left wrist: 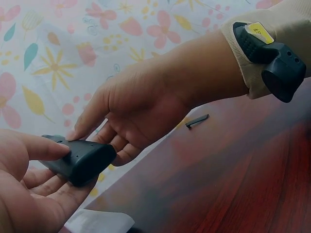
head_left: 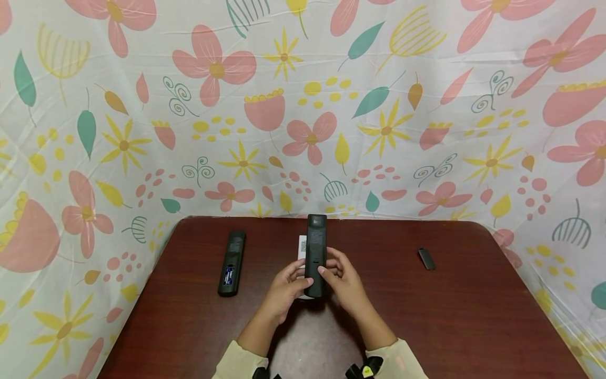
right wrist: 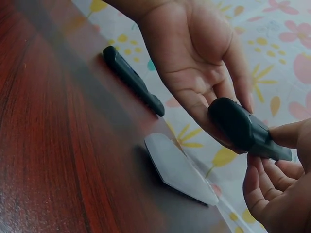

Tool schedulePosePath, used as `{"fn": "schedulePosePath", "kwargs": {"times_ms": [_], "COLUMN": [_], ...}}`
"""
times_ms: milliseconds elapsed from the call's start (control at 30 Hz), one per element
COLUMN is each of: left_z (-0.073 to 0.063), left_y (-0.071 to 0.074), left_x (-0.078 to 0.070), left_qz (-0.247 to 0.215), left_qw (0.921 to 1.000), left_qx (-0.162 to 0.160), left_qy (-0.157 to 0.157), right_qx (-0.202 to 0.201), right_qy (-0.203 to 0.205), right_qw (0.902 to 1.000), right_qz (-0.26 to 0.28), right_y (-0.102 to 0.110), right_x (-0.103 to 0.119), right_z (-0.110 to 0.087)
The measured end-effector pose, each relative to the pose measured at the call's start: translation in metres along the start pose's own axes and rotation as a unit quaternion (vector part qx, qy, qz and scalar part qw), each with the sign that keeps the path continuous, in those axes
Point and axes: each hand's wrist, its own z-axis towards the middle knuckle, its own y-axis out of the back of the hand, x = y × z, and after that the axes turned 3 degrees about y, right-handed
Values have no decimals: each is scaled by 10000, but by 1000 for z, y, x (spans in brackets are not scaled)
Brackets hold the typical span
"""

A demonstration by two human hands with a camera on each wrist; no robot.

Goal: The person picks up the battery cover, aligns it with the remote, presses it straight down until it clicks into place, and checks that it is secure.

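Observation:
Both hands hold a black remote control (head_left: 315,245) over the middle of the table, its back turned up. My left hand (head_left: 282,291) grips its near end from the left, fingers beneath and thumb on the upper face. From the other side my right hand (head_left: 349,287) holds the same end, thumb pressing the back near a small notch. In the right wrist view the held remote's near end (right wrist: 232,124) shows between the hands. Under it a white flat object (right wrist: 177,165) lies on the table, mostly hidden in the head view.
On the left lies a second black remote (head_left: 232,263), its battery compartment uncovered and blue batteries (head_left: 229,275) inside. A small black cover (head_left: 426,259) lies to the right on the dark red-brown table (head_left: 473,326). A floral cloth (head_left: 303,105) hangs behind the table.

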Motion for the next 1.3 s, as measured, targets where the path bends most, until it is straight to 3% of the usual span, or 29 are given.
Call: {"fn": "schedulePosePath", "kwargs": {"times_ms": [667, 1300], "left_z": [-4, -6], "left_y": [-6, -11], "left_x": [-3, -4], "left_qz": [467, 659], "left_qw": [9989, 9978], "left_qx": [-108, 67], "left_qy": [5, -86], "right_qx": [-7, -267], "right_qy": [-199, -463], "right_qw": [9996, 9985], "right_qz": [180, 103], "right_y": [4, 12], "right_x": [1, -6], "right_z": [0, 6]}}
